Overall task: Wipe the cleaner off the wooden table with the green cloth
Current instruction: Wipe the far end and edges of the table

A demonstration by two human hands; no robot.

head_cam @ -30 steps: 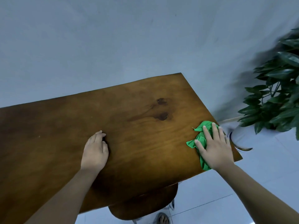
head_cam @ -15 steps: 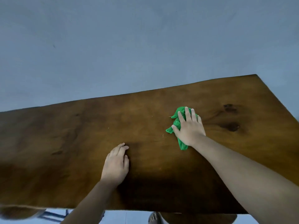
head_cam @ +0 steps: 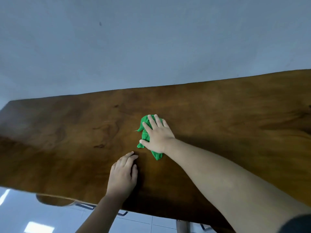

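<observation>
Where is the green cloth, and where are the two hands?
green cloth point(head_cam: 145, 134), head view, on the bunched fold showing between thumb and forefinger.
right hand point(head_cam: 158, 135), head view, on the back of the hand pressing the cloth.
left hand point(head_cam: 122, 175), head view, on the back of the hand.

Falling soft, cool and rather dim over the wall point(head_cam: 151, 39) and the wooden table point(head_cam: 227, 118). Darkening toward the table's near edge, pooling as shadow just right of the left hand point(head_cam: 123, 175). Glaring in pale patches off the floor point(head_cam: 39, 227). Smearing at the left; bowing straight edges near the borders.
</observation>
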